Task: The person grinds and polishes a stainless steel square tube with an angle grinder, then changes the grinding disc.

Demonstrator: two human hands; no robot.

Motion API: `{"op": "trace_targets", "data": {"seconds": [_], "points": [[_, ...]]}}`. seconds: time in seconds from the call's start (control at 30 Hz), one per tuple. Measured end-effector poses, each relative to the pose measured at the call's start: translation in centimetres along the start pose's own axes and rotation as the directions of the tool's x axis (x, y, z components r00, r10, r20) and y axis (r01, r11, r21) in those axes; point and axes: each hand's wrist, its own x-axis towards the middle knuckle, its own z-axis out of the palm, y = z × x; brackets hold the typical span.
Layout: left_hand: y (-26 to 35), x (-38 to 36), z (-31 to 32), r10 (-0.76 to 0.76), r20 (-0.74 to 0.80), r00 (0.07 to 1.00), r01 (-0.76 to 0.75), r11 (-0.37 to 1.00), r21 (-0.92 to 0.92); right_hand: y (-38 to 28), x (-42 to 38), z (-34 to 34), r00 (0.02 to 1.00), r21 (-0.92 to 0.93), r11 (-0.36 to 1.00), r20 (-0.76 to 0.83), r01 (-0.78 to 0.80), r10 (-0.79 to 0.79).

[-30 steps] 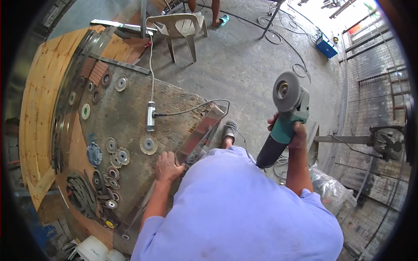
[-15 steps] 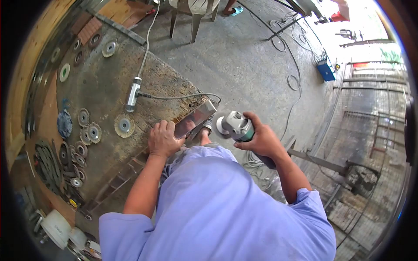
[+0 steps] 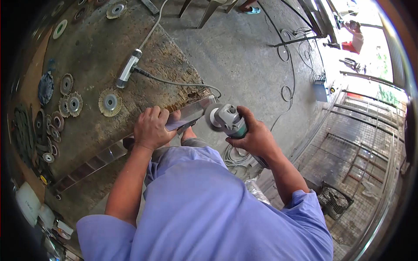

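Note:
My left hand (image 3: 152, 128) is wrapped round a long shiny metal bar (image 3: 193, 112) that lies along the edge of the worktable (image 3: 148, 82). In my right hand (image 3: 251, 132) is an angle grinder (image 3: 232, 122) with a grey head and a green body. Its round disc (image 3: 213, 116) is beside the bar's right end; whether they touch I cannot tell. A silver cylindrical connector (image 3: 129, 68) with a cable lies on the table beyond my left hand. Left of it is a round buffing wheel (image 3: 110, 102).
More wheels (image 3: 75, 104) and a dark belt pile (image 3: 24, 135) are at the left. A chair (image 3: 211, 11) stands beyond the table. Cables (image 3: 289, 93) cross the floor. A blue box (image 3: 321, 92), a fan (image 3: 334, 199) and another person (image 3: 355, 39) are at the right.
The view has shifted, bringing the other person further into sight. The grinder's disc has come closer to the bar's right end. Both hands keep their holds.

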Motion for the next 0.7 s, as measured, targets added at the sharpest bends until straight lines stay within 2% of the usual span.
{"op": "trace_targets", "data": {"seconds": [0.13,0.23,0.33,0.47,0.57,0.7], "points": [[0.1,-0.1,0.0,-0.018,0.009,1.0,0.018,1.0,-0.003,0.0,0.3,-0.3,0.999,-0.008,1.0,0.015,0.029,-0.029],[0.2,-0.1,-0.1,-0.023,0.0,1.0,0.023,1.0,0.006,0.6,0.6,-0.2,0.992,-0.018,0.992,-0.009,0.128,-0.128],[0.2,-0.2,-0.1,-0.011,-0.028,1.0,0.012,1.0,0.007,-1.3,1.6,-1.6,0.999,0.011,1.0,0.048,-0.004,0.004],[0.0,0.0,-0.2,-0.015,-0.027,1.0,0.015,1.0,-0.006,-0.5,2.2,-2.1,0.994,-0.08,0.993,0.068,0.09,-0.084],[0.0,-0.1,0.0,-0.023,-0.021,1.0,0.023,1.0,-0.015,-0.6,2.5,-2.6,0.989,-0.106,0.992,0.133,0.075,-0.061],[0.0,-0.1,-0.3,-0.029,-0.014,0.999,0.028,1.0,-0.007,-2.2,3.8,-3.2,0.992,-0.067,0.998,0.126,0.02,-0.011]]}}
